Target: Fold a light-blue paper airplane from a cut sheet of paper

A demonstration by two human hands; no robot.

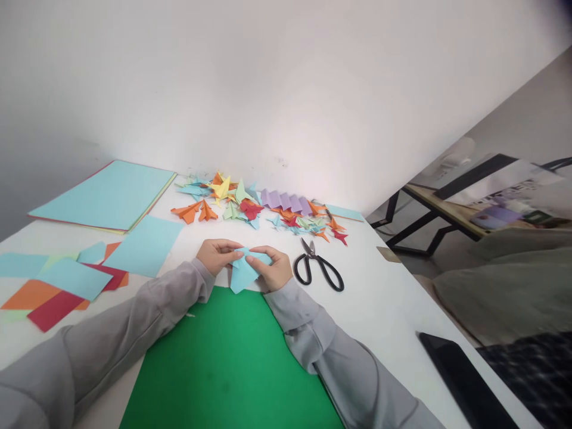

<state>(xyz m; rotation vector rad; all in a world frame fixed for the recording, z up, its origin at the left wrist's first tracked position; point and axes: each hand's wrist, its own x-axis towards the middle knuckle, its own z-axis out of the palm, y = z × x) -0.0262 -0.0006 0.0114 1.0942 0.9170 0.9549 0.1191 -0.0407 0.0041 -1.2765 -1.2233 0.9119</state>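
Note:
A light blue piece of folded paper (243, 277) is held between both hands, above the far edge of a green sheet (214, 363). My left hand (218, 255) pinches its upper left part between thumb and fingers. On the other side, my right hand (273, 268) grips the paper's upper right, thumb pressed on top. One pointed flap hangs down toward me. Black-handled scissors (313, 262) lie slightly open just right of my right hand. Behind the hands sit several folded paper figures, among them an orange one (190, 212) and a red one (250, 210).
At the back left is a stack of coloured sheets (107, 193). Loose cut papers, including a dark red one (56, 310), lie at the left. A purple pleated strip (286, 201) rests near the wall. A black flat object (460, 375) lies at the table's right edge.

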